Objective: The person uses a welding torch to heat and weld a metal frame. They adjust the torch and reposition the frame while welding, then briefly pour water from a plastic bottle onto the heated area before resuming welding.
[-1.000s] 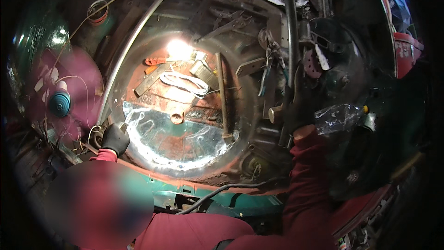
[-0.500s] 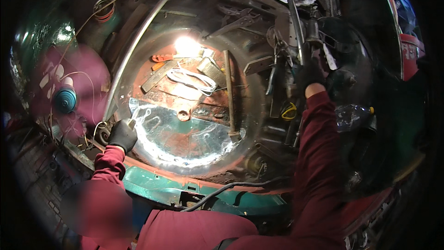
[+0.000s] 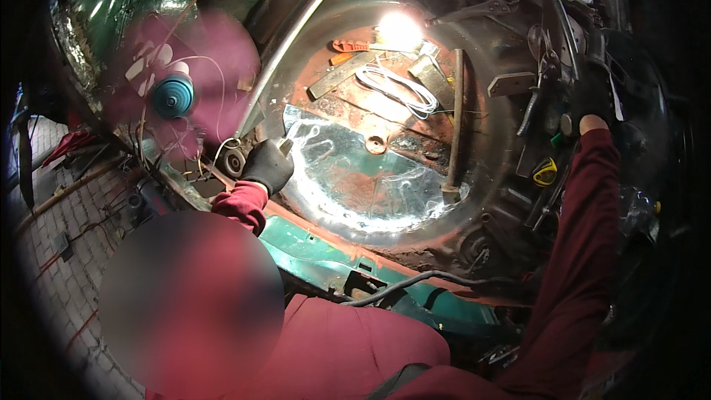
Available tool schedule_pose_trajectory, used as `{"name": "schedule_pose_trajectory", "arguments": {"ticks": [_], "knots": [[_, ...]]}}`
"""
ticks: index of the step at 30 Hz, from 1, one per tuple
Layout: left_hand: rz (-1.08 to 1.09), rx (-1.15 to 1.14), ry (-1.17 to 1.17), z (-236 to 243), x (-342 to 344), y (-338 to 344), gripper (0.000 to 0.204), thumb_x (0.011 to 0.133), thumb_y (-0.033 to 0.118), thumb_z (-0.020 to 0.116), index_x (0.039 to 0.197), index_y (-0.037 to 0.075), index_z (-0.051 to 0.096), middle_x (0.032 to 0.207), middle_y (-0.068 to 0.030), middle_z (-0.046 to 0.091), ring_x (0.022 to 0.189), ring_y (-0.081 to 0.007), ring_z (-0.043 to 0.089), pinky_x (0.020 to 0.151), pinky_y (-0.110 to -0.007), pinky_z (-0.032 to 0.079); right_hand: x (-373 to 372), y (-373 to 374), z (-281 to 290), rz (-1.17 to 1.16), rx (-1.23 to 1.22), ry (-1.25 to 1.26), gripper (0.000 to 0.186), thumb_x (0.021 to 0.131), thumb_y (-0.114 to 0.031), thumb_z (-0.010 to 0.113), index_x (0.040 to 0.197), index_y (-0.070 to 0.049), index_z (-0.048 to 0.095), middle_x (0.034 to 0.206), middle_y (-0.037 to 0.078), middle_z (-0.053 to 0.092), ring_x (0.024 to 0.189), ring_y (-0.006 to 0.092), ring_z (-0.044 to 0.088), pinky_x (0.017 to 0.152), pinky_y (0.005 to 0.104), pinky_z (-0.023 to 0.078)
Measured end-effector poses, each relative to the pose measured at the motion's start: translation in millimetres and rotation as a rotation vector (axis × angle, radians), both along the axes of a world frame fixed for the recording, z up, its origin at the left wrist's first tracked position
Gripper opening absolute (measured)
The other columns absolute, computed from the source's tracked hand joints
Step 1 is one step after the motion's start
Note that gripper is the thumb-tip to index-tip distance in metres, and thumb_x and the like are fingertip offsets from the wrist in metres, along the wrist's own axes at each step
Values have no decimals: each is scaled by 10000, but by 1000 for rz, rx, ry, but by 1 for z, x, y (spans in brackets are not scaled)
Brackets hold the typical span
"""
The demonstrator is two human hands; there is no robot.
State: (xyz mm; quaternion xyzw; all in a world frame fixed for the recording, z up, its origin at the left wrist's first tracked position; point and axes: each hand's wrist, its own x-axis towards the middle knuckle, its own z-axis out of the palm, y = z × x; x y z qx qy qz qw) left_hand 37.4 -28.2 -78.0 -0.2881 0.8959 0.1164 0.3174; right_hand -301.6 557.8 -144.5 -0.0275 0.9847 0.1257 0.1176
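My left hand, in a black glove, is closed at the near left rim of a round well in a car body. A short, flat metal piece sticks out of its fist. Reaching far right, my right hand, also in a dark glove, is among tools in shadow, and its fingers are hidden. A long metal bar runs up to it, and a round end shows beside the glove; whether I hold either cannot be told. In the well lie a hammer, a white coiled cable and an orange-handled tool.
A bright lamp shines at the well's far side. To the left stands a maroon panel with a teal ribbed cone and loose wires. A pale rod slants behind my left hand. A dark hose crosses the green sill.
The view has swung left, so everything sits further right and higher in the picture. Both hands stay near the same places; my left fist still has the metal piece.
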Motion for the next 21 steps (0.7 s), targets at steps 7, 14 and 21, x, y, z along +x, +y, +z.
{"name": "schedule_pose_trajectory", "arguments": {"ticks": [7,14,21], "knots": [[26,47,46,-7,16,-13,410,962,365,656,1049,-24,753,973,-339,716,1013,-502,712,832,-541,579,58,-10,27,213,-353,262,503,1018,-204,623,1509,-111,570,1434,219,618,1372,424,548,1135,520,452],[-59,-3,-92,7,0,21,432,993,401,640,1087,-3,763,1047,-350,710,1034,-496,714,877,-559,569,220,-30,93,240,-640,129,595,1003,-171,665,1573,-81,519,1564,256,516,1507,414,431,1207,516,383],[-79,-10,-52,8,-3,8,411,931,308,657,1047,-75,754,1031,-374,701,1072,-490,707,919,-522,576,381,-19,176,-79,-591,-183,578,1011,-222,670,1553,-71,539,1572,258,501,1450,408,488,1199,484,394]]}}
